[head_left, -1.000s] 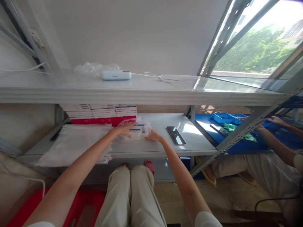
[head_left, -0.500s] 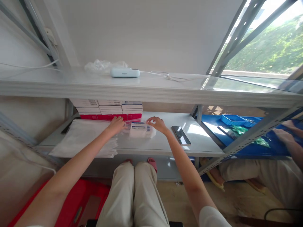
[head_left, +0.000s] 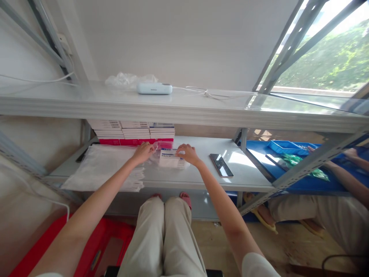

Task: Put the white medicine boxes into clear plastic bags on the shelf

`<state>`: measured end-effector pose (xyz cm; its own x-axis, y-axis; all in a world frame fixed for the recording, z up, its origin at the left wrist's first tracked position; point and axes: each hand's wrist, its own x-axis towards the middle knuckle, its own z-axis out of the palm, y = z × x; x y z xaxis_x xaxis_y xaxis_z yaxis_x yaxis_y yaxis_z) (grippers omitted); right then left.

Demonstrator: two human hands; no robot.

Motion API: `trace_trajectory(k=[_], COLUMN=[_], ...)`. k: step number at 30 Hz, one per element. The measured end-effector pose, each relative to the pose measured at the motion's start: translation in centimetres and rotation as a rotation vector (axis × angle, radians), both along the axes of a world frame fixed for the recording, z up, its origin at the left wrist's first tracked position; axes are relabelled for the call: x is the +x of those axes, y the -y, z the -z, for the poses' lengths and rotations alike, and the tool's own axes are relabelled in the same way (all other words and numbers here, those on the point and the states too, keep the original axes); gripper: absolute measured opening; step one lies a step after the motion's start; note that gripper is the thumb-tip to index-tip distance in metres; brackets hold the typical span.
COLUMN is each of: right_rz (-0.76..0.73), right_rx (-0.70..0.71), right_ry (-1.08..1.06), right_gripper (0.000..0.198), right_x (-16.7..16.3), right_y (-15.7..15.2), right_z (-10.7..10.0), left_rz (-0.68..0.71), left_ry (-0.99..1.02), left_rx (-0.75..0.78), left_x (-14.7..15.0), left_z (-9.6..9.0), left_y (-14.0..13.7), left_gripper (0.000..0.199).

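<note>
A small white box with a blue band (head_left: 168, 158) lies on the lower grey shelf, with a clear plastic bag (head_left: 157, 154) about it. My left hand (head_left: 143, 152) is closed in a pinch on the bag's loose film at the left of the box. At the box's upper right, my right hand (head_left: 187, 153) has its thumb and fingers curled together on the plastic. How far the box sits inside the bag is hard to make out. A flat stack of translucent plastic bags (head_left: 100, 165) lies under and left of my left forearm.
Stacked white and pink boxes (head_left: 134, 134) stand behind my left hand. A phone (head_left: 221, 165) lies to the right. The upper shelf (head_left: 184, 109) overhangs, carrying a pale blue device (head_left: 154, 89). Beyond the post, another person's hands are over a blue table (head_left: 255, 148). A red crate (head_left: 115, 231) sits below left.
My right hand has moved slightly left, its fingers now closer over the box. My left hand has shifted a little, drawing up the bag film. The other person's hands have moved.
</note>
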<state>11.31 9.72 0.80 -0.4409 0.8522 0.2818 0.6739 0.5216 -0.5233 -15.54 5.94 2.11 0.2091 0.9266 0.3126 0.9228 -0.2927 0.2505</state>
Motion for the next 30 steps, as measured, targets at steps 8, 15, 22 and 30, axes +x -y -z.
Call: trace_trajectory(k=[8,15,22,30], right_rz=[-0.186,-0.194,-0.307,-0.34], right_rx=[-0.269,-0.323,-0.386,-0.448], right_ry=[-0.824,-0.791,-0.635,-0.692], right_gripper=[0.036,0.04,0.039,0.039], right_x=[-1.0,-2.3,-2.5,-1.9], right_y=[-0.7,-1.9,-2.1,-1.5], right_z=[0.3,1.3,1.8,1.3], left_rz=[0.17,0.197,0.151,0.078], left_ry=[0.777,0.901,1.036,0.917], left_rx=[0.109,0.106,0.183,0.214], left_x=[3.8,9.3,12.0,11.2], left_z=[0.2,0.5,1.2,2.7], left_y=[-1.2,-2.8,-3.8,-3.9], left_gripper=[0.012,0.013,0.014,0.013])
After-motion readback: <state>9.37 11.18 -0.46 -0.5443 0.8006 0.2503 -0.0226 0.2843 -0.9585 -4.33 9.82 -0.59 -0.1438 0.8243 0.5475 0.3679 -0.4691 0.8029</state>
